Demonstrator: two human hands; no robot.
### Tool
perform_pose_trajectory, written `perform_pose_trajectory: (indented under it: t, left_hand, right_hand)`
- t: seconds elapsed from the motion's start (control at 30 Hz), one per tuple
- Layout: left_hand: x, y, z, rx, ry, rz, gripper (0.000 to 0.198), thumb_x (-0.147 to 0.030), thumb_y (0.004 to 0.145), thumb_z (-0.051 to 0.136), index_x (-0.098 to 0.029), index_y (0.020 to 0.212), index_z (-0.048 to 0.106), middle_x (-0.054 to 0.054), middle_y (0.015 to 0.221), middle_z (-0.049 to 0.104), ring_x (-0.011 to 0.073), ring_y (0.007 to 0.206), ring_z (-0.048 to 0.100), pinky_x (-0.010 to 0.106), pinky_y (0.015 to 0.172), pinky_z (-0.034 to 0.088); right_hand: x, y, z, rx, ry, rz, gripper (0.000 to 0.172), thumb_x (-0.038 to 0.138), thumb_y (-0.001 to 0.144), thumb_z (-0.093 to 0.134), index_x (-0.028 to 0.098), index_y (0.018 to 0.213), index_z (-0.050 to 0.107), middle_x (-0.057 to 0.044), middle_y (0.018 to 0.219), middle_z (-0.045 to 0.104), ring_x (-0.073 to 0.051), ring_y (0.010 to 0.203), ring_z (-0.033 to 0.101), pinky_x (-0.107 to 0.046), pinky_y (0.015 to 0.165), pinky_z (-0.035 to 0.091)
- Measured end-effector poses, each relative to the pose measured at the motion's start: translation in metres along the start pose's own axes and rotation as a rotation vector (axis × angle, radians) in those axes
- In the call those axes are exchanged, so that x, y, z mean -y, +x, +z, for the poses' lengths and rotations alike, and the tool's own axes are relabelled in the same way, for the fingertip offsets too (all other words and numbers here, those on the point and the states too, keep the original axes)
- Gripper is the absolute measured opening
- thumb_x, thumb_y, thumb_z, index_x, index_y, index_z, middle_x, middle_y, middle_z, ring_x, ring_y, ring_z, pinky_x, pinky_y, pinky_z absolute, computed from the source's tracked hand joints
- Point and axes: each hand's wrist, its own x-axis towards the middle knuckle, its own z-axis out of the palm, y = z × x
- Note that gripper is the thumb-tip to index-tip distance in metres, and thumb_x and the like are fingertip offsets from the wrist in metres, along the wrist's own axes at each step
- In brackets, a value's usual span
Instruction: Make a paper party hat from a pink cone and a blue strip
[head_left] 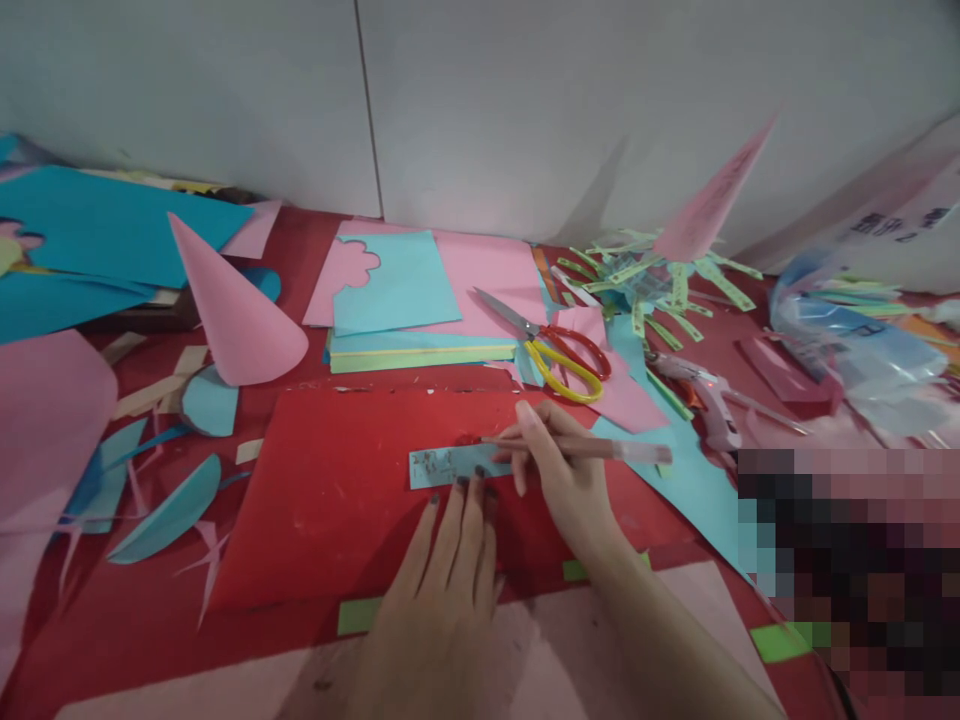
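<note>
My left hand (442,590) lies flat with its fingers stretched out, the fingertips pressing the lower edge of a small light-blue paper strip (450,466). The strip rests on a large red sheet (330,500). My right hand (559,465) is closed around a thin brush (600,448), held like a pen. The brush tip touches the strip's top right part, where glue smears show.
A pink paper cone (236,310) stands at the left. Stacked blue, pink and green sheets (420,300) lie behind the red sheet. Red and yellow scissors (559,350) and a glue gun (705,400) lie to the right, with green strips (660,280) and plastic bags (855,340) beyond.
</note>
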Motion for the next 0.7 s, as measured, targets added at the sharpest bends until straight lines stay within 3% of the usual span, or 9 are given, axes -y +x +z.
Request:
perform_pose_trajectory:
  t: [0.17, 0.4, 0.7]
  left_hand:
    - [0.0010, 0.0009, -0.0032, 0.021, 0.019, 0.011, 0.037, -0.022, 0.085, 0.033, -0.009, 0.105, 0.061, 0.014, 0.119, 0.057, 0.0247, 0.112, 0.048, 0.039, 0.094, 0.032]
    - [-0.0002, 0.0002, -0.0025, 0.026, 0.034, 0.006, 0.037, -0.025, 0.087, 0.033, -0.010, 0.107, 0.061, 0.011, 0.115, 0.060, 0.0233, 0.111, 0.049, 0.038, 0.093, 0.034]
    - [-0.0004, -0.0003, -0.0003, 0.014, 0.054, 0.002, 0.037, -0.025, 0.087, 0.033, -0.009, 0.108, 0.060, 0.011, 0.118, 0.058, 0.0228, 0.111, 0.049, 0.037, 0.092, 0.035]
  right_hand:
    - [-0.0029, 0.0013, 0.0006, -0.032, 0.008, -0.006, 0.034, 0.040, 0.080, 0.054, 0.021, 0.055, 0.042, 0.009, 0.036, 0.034, -0.011, 0.045, 0.054, -0.025, 0.055, 0.049]
    - [-0.0018, 0.0010, 0.0020, -0.025, -0.035, 0.002, 0.034, 0.040, 0.080, 0.055, 0.021, 0.056, 0.040, 0.007, 0.041, 0.042, -0.015, 0.055, 0.062, -0.026, 0.057, 0.048]
    - [-0.0019, -0.0026, 0.0027, 0.000, -0.196, -0.062, 0.031, 0.039, 0.079, 0.055, 0.022, 0.059, 0.040, 0.006, 0.045, 0.049, -0.012, 0.049, 0.055, -0.022, 0.049, 0.042]
